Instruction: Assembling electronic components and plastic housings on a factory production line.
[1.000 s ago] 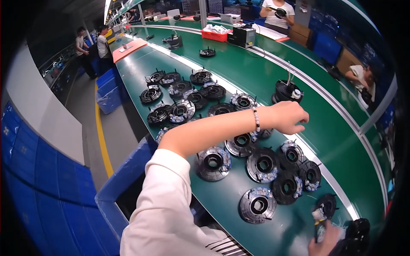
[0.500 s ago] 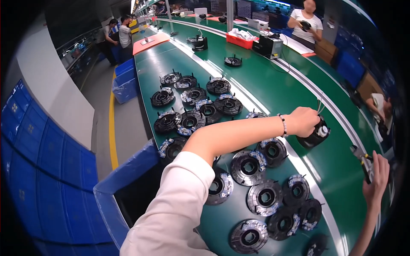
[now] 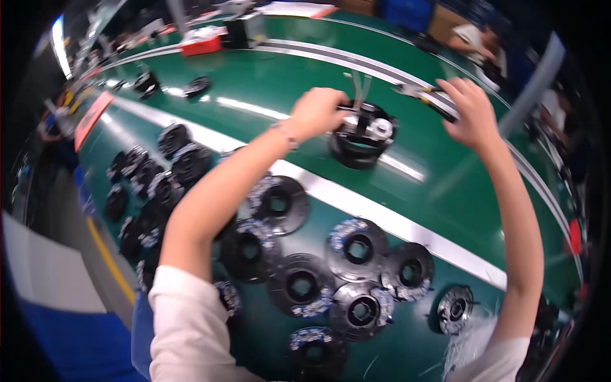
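Observation:
My left hand (image 3: 321, 113), a beaded bracelet at its wrist, is closed on the near-left rim of a black round housing (image 3: 361, 151). Thin pale wires (image 3: 360, 86) stick up from this housing, and a white round part (image 3: 381, 129) sits inside it. To its right, my right hand (image 3: 470, 114) grips cutting pliers (image 3: 440, 105) with black and yellow handles. The metal jaws point left toward the wires but stay apart from them. Below my hands lie several black discs (image 3: 300, 285) with curved circuit boards; my left forearm hides some of them.
A pale strip (image 3: 356, 205) runs along the green table (image 3: 267, 130). At the back stand a red bin (image 3: 202, 43) and a dark box-shaped device (image 3: 247, 30). Clear plastic (image 3: 468, 350) lies by my right elbow. Another person (image 3: 474, 41) sits across the table.
The view has turned to the right and blurred. My right hand has brought the pliers closer to the housing, while my left hand keeps hold of it.

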`<action>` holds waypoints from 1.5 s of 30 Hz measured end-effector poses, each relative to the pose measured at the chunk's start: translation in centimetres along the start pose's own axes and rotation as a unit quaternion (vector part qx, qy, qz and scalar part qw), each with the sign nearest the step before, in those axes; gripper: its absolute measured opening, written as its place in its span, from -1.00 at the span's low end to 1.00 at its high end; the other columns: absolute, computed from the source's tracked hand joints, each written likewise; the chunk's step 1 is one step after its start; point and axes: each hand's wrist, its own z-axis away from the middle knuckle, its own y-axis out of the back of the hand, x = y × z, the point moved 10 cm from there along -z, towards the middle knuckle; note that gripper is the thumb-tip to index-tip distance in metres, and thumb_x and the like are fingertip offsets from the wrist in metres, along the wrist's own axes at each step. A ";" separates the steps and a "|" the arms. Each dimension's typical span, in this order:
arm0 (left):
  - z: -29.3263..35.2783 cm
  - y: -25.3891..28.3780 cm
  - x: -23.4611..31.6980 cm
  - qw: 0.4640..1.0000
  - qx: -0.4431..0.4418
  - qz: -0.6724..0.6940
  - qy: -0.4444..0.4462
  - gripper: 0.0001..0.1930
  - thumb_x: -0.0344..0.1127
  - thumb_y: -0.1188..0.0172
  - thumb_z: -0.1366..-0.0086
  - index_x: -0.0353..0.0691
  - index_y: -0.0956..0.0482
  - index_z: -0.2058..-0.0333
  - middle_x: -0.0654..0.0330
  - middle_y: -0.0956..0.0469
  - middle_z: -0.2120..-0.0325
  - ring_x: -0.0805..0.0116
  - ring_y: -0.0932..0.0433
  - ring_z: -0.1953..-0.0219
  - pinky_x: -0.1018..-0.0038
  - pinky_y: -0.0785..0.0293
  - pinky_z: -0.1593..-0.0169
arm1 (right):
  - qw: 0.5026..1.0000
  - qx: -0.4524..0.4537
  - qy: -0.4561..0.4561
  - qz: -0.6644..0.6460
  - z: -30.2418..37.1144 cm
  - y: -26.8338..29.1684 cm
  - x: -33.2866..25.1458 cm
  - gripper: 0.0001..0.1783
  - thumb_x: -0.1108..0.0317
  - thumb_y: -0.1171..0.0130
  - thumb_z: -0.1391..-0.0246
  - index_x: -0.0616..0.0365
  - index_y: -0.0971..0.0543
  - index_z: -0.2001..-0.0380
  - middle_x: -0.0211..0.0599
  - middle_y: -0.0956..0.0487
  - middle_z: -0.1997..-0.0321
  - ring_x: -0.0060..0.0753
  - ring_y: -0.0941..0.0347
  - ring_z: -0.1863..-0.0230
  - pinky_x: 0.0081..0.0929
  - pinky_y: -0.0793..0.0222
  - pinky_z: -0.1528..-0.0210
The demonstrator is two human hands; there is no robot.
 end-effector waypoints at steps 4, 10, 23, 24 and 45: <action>-1.0 -1.7 1.7 1.000 -0.016 0.010 -0.015 -0.78 -0.27 -0.20 0.06 -0.24 -0.55 0.42 0.05 -0.51 0.40 0.10 -0.48 0.29 0.33 -0.41 0.19 | 0.998 -0.066 -0.021 0.003 0.1 -3.1 1.5 -0.40 0.38 -0.26 0.53 0.13 -0.42 0.20 -0.30 -0.39 0.34 -0.26 -0.31 0.23 -0.40 -0.27 0.20; -2.1 -3.1 2.9 0.995 -0.021 -0.085 -0.037 -0.87 -0.28 -0.16 -0.01 -0.20 -0.57 0.50 0.11 -0.52 0.43 0.10 -0.49 0.37 0.31 -0.42 0.26 | 0.988 -0.146 -0.005 -0.045 -1.2 -6.6 0.5 -0.44 0.39 -0.25 0.55 0.16 -0.48 0.25 -0.27 -0.43 0.35 -0.25 -0.32 0.21 -0.40 -0.27 0.18; -3.4 -4.8 2.4 0.998 -0.039 0.042 0.037 -0.86 -0.30 -0.10 -0.06 -0.18 -0.59 0.47 0.04 -0.54 0.50 0.09 -0.51 0.36 0.30 -0.42 0.23 | 0.971 -0.221 -0.002 -0.094 -0.2 -7.3 0.1 -0.42 0.44 -0.16 0.59 0.19 -0.47 0.25 -0.17 -0.41 0.27 -0.14 -0.29 0.15 -0.35 -0.25 0.11; -3.5 -5.0 2.6 0.998 -0.045 0.039 0.030 -0.86 -0.30 -0.10 -0.06 -0.18 -0.59 0.47 0.04 -0.54 0.50 0.10 -0.51 0.36 0.30 -0.42 0.23 | 0.971 -0.220 -0.001 -0.094 -0.2 -7.3 0.0 -0.42 0.44 -0.16 0.59 0.19 -0.47 0.25 -0.17 -0.41 0.27 -0.14 -0.29 0.15 -0.35 -0.25 0.11; 4.9 1.0 28.9 0.819 0.060 0.546 -0.163 -0.84 -0.39 -0.06 -0.17 -0.34 -0.57 0.37 0.15 -0.56 0.60 0.51 -0.53 0.56 0.66 -0.44 0.48 | 0.637 0.335 -0.302 -0.625 13.3 21.5 2.5 -0.72 0.40 -0.04 0.10 0.32 -0.44 0.28 -0.35 -0.44 0.53 -0.57 -0.31 0.57 -0.68 -0.17 0.54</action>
